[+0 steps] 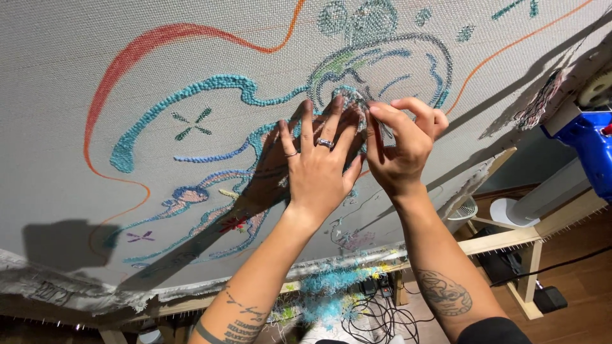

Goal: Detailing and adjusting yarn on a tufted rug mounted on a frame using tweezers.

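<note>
I am working on the grey tufting cloth [76, 57], which is stretched on a wooden frame [503, 239] in front of me. My left hand [319, 165] lies flat on the cloth with the fingers spread, not grasping anything, only pressing the fabric so it stays firm. My right hand [401, 143] is just beside it, touching it at the thumb side. Its thumb and first finger are pinched together on something very thin at the teal yarn loops [347, 95] right above my left fingertips. I think it is a loose thread or a small tool, but it is too small to tell which.

To my judgement, I am in the step of correcting one small place in the tufted design, pulling or trimming a bit of yarn. The next move asks for a careful, short pull, while the left hand keeps pressing, so that the neighbour loops do not come out too.

Around my hands are the other tufted lines: a long teal outline [191, 89] to the left, and an orange drawn line [115, 64] above it. Far to the right of my right hand a blue tufting gun [586, 143] hangs near the cloth edge. Below my wrists lies a heap of teal yarn scraps [328, 286] with black cables [376, 315]. My own hands and their shadow hide part of the spot.
</note>
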